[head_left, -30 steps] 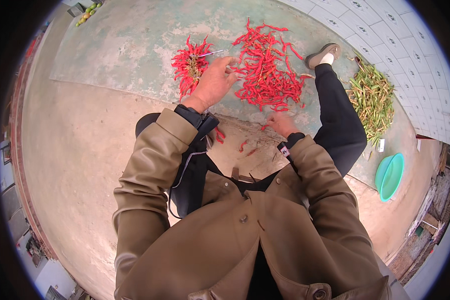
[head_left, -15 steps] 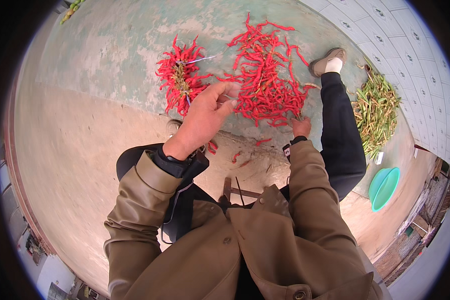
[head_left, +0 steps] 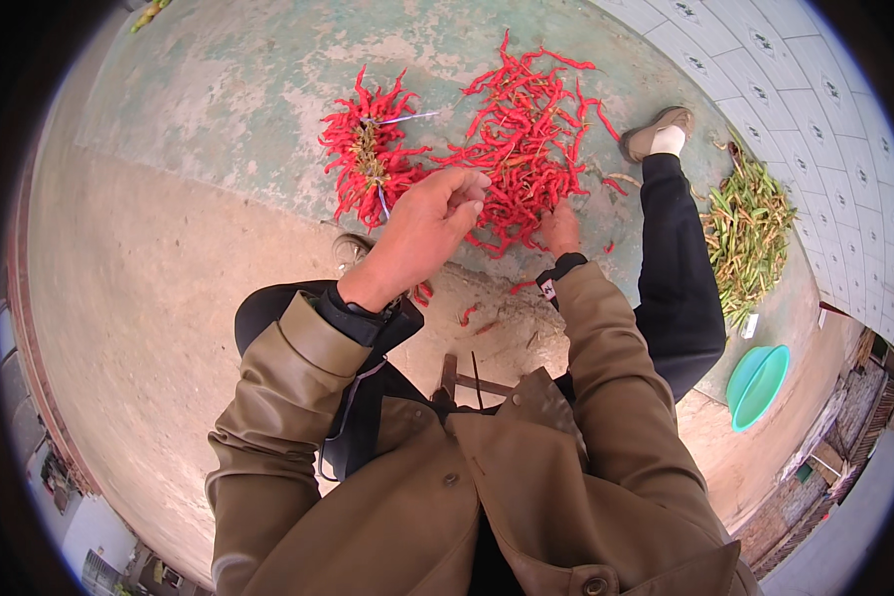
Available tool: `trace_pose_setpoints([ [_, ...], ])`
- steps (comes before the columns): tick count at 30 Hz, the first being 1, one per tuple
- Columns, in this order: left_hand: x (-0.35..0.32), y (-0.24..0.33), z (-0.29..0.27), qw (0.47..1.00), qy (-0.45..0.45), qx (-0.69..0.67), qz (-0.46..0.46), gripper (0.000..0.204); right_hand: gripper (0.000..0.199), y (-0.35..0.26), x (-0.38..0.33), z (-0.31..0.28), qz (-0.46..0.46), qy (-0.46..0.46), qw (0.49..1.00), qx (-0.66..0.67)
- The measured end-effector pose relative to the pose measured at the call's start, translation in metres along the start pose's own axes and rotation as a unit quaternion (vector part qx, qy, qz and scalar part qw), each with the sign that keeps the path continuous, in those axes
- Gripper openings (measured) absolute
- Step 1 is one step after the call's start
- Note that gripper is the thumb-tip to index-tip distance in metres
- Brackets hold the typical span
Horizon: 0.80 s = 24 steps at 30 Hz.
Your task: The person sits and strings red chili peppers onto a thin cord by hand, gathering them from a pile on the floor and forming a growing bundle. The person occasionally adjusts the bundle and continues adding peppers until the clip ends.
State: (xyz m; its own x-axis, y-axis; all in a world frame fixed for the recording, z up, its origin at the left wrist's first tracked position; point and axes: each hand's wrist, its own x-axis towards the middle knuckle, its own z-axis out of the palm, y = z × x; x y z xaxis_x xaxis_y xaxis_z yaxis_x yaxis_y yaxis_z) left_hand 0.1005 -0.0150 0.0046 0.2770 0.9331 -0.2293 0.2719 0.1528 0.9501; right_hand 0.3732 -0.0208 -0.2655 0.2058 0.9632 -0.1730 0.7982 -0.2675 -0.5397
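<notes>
My left hand (head_left: 422, 233) hovers between a tied bunch of red chili peppers (head_left: 343, 139) and a loose pile of red chili peppers (head_left: 526, 129). Its thumb and fingers are curled together; whatever they pinch cannot be made out. At the near right edge of the pile, my right hand (head_left: 562, 230) has its fingers closed on some peppers, the fingertips partly hidden among them. Stems gather in the middle of the tied bunch, where pale string (head_left: 407, 117) shows, with the red pods pointing outward.
Several stray peppers (head_left: 468, 315) lie on the floor near my feet. My right shoe (head_left: 656, 134) rests beside the pile. Farther right are a heap of green-yellow pods (head_left: 750, 228) and a turquoise basin (head_left: 760, 387), by a tiled wall (head_left: 805, 99). Below me, part of a wooden stool (head_left: 449, 377) shows.
My right hand has moved left and slightly up into the pile, and the peppers at its near right edge have shifted left with it. A few stay behind. My left hand has barely moved.
</notes>
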Motion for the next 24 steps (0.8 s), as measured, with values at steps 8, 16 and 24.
trace_pose_setpoints([
  [8,0.01,-0.015,0.013,0.994,0.021,0.098,0.051,0.021,0.024,0.004,0.004,-0.062,0.114,-0.196,0.96,0.167],
  [16,0.008,-0.013,0.034,0.916,0.046,0.283,0.281,0.028,0.028,-0.11,-0.043,-0.16,-0.036,-0.292,0.931,0.215],
  [24,-0.021,0.0,0.053,0.895,0.018,0.329,0.3,0.02,0.02,-0.185,-0.11,-0.237,-0.107,-0.263,0.936,0.208],
])
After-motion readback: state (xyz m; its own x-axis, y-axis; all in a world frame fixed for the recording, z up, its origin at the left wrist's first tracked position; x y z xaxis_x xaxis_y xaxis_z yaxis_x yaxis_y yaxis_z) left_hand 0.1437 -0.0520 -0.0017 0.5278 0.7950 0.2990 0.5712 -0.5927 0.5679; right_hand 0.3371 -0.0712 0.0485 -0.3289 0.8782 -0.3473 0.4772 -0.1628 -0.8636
